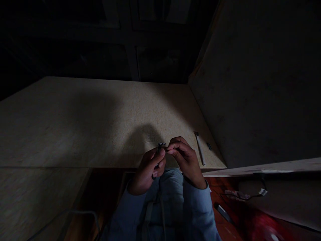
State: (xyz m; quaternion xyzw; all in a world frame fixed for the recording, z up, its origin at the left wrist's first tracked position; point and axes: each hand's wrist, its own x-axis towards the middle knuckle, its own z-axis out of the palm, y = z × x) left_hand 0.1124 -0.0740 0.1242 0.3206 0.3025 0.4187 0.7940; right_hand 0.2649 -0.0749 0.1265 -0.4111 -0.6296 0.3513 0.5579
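My left hand (150, 165) is closed around a slim dark razor (161, 145), which has a shiny crosswise head at the top. The lower end of its handle pokes out below the fingers. Beside it, my right hand (184, 157) is closed in a pinch at thumb and forefinger, right by the razor's head. Whatever lies between those fingertips is too small and dark to make out. Both hands are held over the front edge of the table (100, 134). A faint clear piece (151, 137), perhaps plastic, lies on the table just beyond them.
To the right, a pale toothbrush (200, 150) with a dark head lies near a small dark object (209, 146). A wall (255, 87) borders the table's right side. Below right, a dark and grey object (222, 212) and a cable (250, 197) are on the floor. The room is dim.
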